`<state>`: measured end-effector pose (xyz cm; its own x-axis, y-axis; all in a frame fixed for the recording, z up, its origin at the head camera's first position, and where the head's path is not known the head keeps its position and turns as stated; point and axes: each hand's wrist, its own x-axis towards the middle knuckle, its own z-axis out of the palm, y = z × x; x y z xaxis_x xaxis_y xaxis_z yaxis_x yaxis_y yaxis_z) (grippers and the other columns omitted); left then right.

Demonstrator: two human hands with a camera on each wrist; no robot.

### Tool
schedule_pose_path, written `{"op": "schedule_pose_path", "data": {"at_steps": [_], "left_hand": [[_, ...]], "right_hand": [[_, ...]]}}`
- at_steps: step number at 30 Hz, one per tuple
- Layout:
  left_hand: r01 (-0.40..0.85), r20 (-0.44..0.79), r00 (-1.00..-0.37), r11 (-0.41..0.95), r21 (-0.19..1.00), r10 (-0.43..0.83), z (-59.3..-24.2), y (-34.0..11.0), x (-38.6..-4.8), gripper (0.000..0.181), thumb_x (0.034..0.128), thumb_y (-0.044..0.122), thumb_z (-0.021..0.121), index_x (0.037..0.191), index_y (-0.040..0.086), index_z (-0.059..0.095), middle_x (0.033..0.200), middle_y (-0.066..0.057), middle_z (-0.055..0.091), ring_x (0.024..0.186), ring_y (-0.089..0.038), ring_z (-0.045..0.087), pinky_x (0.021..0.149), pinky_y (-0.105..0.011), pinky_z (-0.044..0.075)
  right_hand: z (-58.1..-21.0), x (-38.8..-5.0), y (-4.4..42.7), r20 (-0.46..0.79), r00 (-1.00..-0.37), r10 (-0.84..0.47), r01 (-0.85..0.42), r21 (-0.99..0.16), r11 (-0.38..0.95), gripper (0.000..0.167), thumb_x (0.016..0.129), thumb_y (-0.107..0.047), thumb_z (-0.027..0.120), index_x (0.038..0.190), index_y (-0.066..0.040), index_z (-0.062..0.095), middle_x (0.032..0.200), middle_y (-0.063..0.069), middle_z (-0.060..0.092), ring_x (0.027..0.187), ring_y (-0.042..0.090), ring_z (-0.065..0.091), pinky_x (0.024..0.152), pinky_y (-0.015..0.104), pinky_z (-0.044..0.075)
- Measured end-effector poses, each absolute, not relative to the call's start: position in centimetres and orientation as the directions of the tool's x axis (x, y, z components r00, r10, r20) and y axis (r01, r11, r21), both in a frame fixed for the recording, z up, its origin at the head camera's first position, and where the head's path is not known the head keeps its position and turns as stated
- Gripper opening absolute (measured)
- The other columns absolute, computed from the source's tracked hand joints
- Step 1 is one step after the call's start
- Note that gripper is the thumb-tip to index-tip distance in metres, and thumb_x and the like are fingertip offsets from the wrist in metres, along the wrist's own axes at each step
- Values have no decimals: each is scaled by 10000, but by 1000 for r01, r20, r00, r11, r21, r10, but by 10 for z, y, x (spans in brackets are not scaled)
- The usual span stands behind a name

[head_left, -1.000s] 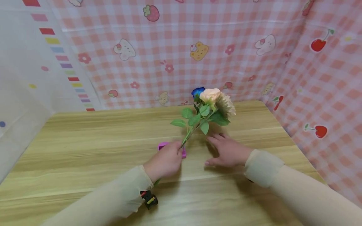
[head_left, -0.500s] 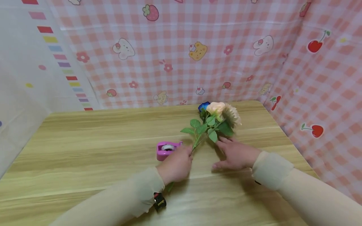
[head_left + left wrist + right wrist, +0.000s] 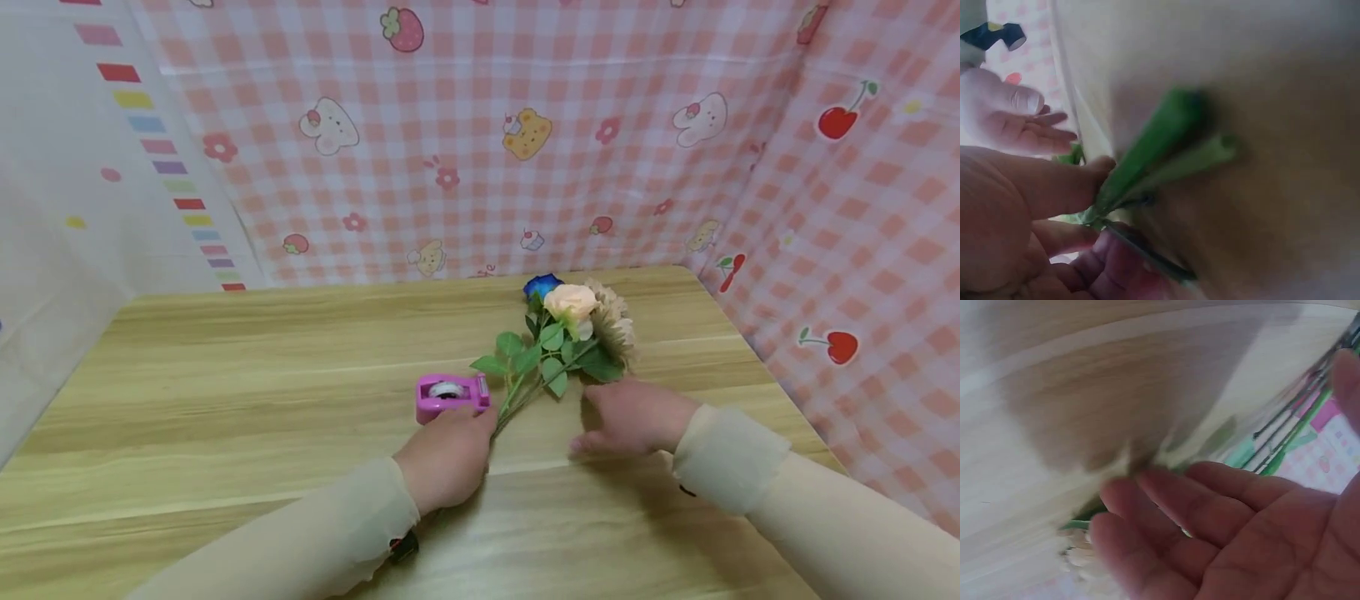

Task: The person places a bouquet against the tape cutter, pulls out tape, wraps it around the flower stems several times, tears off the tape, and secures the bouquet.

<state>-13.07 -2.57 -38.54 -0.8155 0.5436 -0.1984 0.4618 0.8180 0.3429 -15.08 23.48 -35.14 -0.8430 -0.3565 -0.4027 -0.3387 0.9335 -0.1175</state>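
Note:
A bunch of artificial flowers slants across the wooden table: a blue rose, a peach rose and a pale many-petalled bloom. My left hand grips the stems low down. In the left wrist view, the cut ends of the green stems stick out between thumb and fingers. My right hand hovers or rests just below the blooms, its fingers loosely extended and partly hidden in the head view. The right wrist view shows its bare palm, holding nothing, with leaves and stems beyond the fingers.
A pink tape dispenser with a roll of tape stands right behind my left hand, which partly covers it. Pink checked cloth walls the table's back and right side. White cloth hangs on the left.
The flowers have come down toward the table, their heads lower and slightly right. The left hand has shifted, baring more of the tape dispenser. The right hand has moved a little right.

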Motion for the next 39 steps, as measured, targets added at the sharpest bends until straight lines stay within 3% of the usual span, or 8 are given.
{"op": "schedule_pose_path", "data": {"at_steps": [2, 5, 10, 14, 21, 25, 30, 39], "left_hand": [[493, -175, -812, 814, 306, 557, -386, -27, -129, 519, 1054, 109, 540, 1563, 36, 472, 1486, -197, 607, 1339, -340, 617, 1114, -457, 513], [519, -142, -806, 802, 295, 574, -388, -27, -130, 477, 1056, 89, 522, 1531, 40, 520, 1414, -188, 663, 1250, -327, 668, 1054, -441, 554], [513, -137, -807, 797, 320, 574, -391, -24, -137, 470, 1042, 81, 567, 1510, 47, 550, 1358, -184, 696, 1237, -322, 684, 1045, -436, 560], [512, -132, -808, 795, 324, 574, -390, -25, -141, 513, 1004, 133, 672, 1502, 63, 568, 1304, -175, 725, 1218, -320, 697, 1035, -442, 565], [506, -154, -812, 810, 296, 563, -384, -35, -138, 600, 915, 239, 813, 1459, 94, 606, 1261, -124, 750, 1181, -302, 713, 1003, -460, 578], [553, -105, -796, 787, 272, 596, -384, -39, -136, 475, 929, 166, 780, 1383, 104, 652, 1139, -112, 777, 1079, -299, 744, 939, -454, 602], [581, -71, -780, 762, 287, 622, -387, -39, -139, 348, 963, 113, 719, 1310, 112, 691, 1126, -86, 782, 1085, -266, 745, 935, -429, 606], [618, -35, -763, 743, 258, 646, -391, -41, -142, 210, 917, 119, 772, 1113, 116, 697, 961, -72, 765, 990, -269, 751, 855, -429, 613]], "right_hand": [[-347, -150, 231, -368, -855, -366, -349, -114, 930, 682, 943, -530, 731, 1264, 67, 658, 1207, 240, 727, 1110, 417, 704, 998, 571, 550], [-342, -152, 220, -301, -878, -372, -348, -131, 928, 353, 954, -387, 740, 1026, -43, 717, 966, 106, 748, 879, 262, 712, 856, 496, 584], [-340, -161, 197, -170, -907, -387, -362, -159, 918, 124, 969, -251, 736, 959, -127, 735, 889, 15, 753, 830, 176, 709, 806, 437, 590], [-340, -169, 180, -104, -908, -406, -383, -187, 905, 118, 993, -201, 721, 1064, -113, 757, 951, 17, 778, 886, 195, 739, 831, 435, 607], [-342, -179, 162, -129, -899, -418, -382, -233, 894, 222, 1014, -168, 688, 1216, -93, 743, 1086, 52, 789, 1007, 233, 748, 891, 442, 606], [-345, -184, 151, -135, -890, -435, -391, -259, 883, 272, 1021, -166, 681, 1281, -113, 739, 1153, 48, 788, 1039, 221, 737, 910, 429, 597], [-350, -191, 135, -157, -863, -481, -425, -289, 858, 291, 1019, -134, 653, 1294, -136, 747, 1233, 45, 764, 1086, 205, 703, 945, 415, 581], [-356, -195, 122, -179, -837, -516, -472, -240, 848, 227, 1027, -221, 677, 1226, -199, 782, 1112, 23, 718, 998, 177, 635, 945, 414, 562]]}}
